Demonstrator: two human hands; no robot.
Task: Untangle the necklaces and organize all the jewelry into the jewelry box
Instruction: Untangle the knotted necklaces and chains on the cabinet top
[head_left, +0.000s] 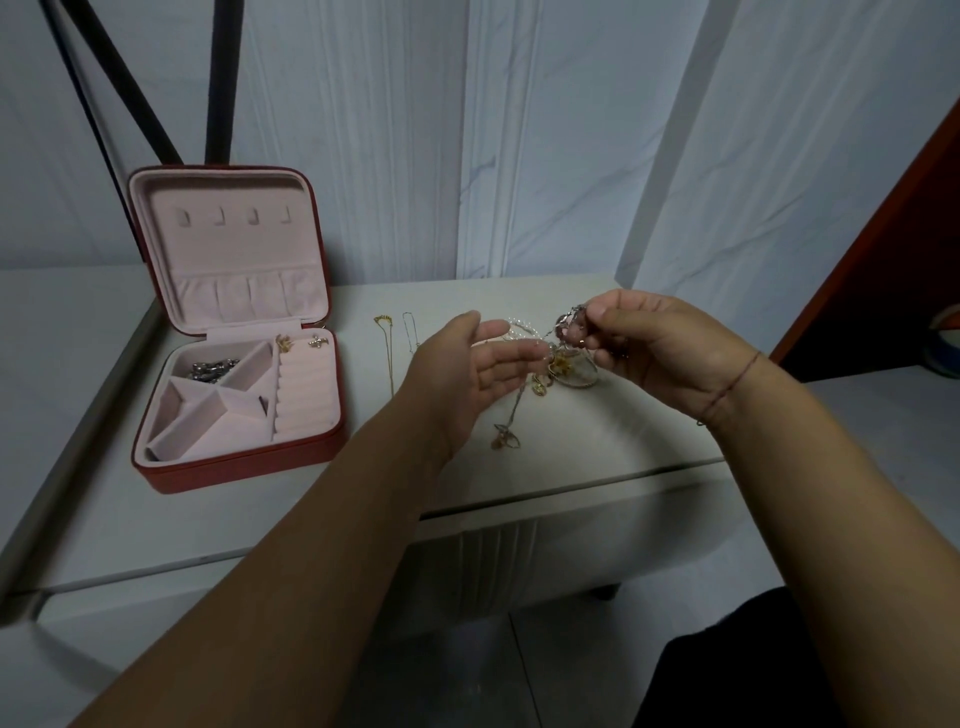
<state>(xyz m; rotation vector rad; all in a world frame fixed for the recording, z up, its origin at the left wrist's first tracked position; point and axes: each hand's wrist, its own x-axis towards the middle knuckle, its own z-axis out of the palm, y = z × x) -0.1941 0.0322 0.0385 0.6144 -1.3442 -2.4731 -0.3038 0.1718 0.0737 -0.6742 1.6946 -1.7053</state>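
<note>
A red jewelry box (171, 470) with pink lining stands open at the left of the white table; a silver chain (210, 370) lies in its back compartment and small gold earrings (284, 343) sit by the ring rolls. A tangle of necklaces (563, 366) hangs over the table between my hands. My right hand (654, 348) pinches the tangle's top, lifting it. My left hand (467, 364) is held palm-up with straight fingers just beside the tangle. A gold necklace (387, 353) and a thin silver chain (410, 332) lie straight on the table. A pendant (505, 436) trails on the tabletop.
The white table's front edge (571, 491) runs below the hands. A dark tripod leg (130, 88) rises behind the box. A brown door or panel (883, 249) stands at the right, with a colourful round object (943, 343) beyond it.
</note>
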